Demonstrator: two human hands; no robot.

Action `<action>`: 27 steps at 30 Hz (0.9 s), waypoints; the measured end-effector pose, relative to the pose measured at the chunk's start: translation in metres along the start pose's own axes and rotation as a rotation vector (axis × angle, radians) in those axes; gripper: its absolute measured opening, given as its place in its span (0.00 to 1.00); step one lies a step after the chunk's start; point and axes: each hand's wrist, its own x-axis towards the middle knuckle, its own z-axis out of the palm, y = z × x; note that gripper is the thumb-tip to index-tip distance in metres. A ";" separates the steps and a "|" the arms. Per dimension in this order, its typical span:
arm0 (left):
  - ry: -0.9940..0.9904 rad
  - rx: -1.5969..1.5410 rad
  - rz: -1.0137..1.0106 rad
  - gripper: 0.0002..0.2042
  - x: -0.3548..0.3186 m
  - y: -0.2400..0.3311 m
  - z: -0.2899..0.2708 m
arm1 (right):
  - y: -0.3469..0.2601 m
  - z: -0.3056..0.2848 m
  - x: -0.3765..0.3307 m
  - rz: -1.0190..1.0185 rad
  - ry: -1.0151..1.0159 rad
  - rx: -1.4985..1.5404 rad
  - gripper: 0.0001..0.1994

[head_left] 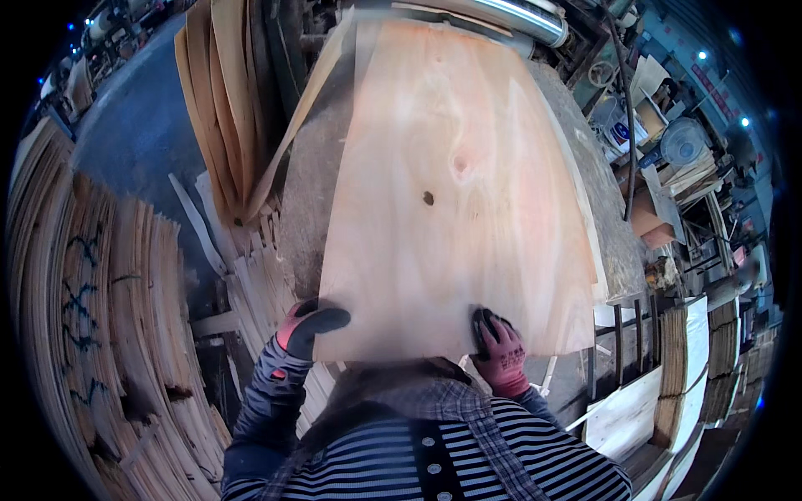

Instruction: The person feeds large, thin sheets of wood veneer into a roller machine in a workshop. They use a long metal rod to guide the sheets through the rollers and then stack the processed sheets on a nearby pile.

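Note:
A large sheet of pale wood veneer [451, 259] lies lengthwise in front of me, with a dark knot hole near its middle. My left hand [313, 328], in a red glove with black fingertips, is closed on the sheet's near left corner, its thumb on top; the fingers beneath are hidden. Along the near edge, right of centre, my right hand [501, 352] wears the same kind of glove. It grips the edge, with black fingertips over the top face. Beneath the sheet is a worn grey tabletop [313, 184], and another pale sheet's edge shows along the right side.
A shiny metal roller [522, 18] of a machine spans the far end. Veneer sheets [209, 108] lean upright at the far left. Tall stacks of veneer [92, 317] stand at the left. Tied bundles [671, 367] sit at the right, below a cluttered area with a cardboard box [650, 219].

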 end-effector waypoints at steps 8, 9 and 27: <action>0.640 0.984 0.293 0.26 0.072 -0.134 -0.002 | 0.077 0.009 0.126 0.012 -0.003 -0.071 0.29; 0.585 1.067 0.060 0.30 0.069 -0.143 0.010 | 0.089 0.012 0.140 0.024 -0.014 -0.060 0.28; 0.231 0.143 0.037 0.29 0.060 -0.058 0.061 | 0.106 0.063 0.222 -0.243 0.043 0.242 0.42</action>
